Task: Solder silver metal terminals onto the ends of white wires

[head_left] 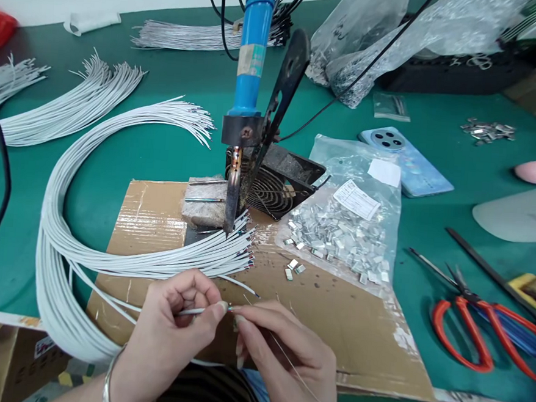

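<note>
1. Curled nearly shut: left hand (172, 323), thumb and forefinger pinching a white wire (196, 312) close to its bared tip, above a cardboard sheet (152, 217).
2. Almost closed too: right hand (285, 355), fingertips (237, 325) meeting that same tip.
3. Looped past the left wrist: bundle of white wires (108, 257), ends fanned on the cardboard.
4. Just beside those ends: clear plastic bag (339, 163) full of small metal clips (338, 243), paper label inside, a few clips (293, 269) loose on the cardboard.
5. Above the wire ends: blue soldering iron (253, 47), tip down in a black stand (285, 86).
6. Lower left: open cardboard box (13, 355), contents not visible.
7. Far side: crumpled plastic bags (352, 41).
</note>
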